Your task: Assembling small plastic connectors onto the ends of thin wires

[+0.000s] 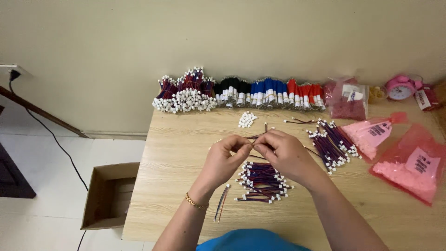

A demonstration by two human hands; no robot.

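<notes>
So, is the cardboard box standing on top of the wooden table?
No, the cardboard box stands on the floor, to the left of the wooden table.

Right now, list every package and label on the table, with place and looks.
Red plastic bag, far right: pale pink small parts, white label.
Pink plastic bag, left of it: pink parts, white label.
Clear bag, back right: dark red contents, white label.
Pink alarm clock, back right corner: round white dial.
Cardboard box, on the floor, left: open, brown.
</notes>
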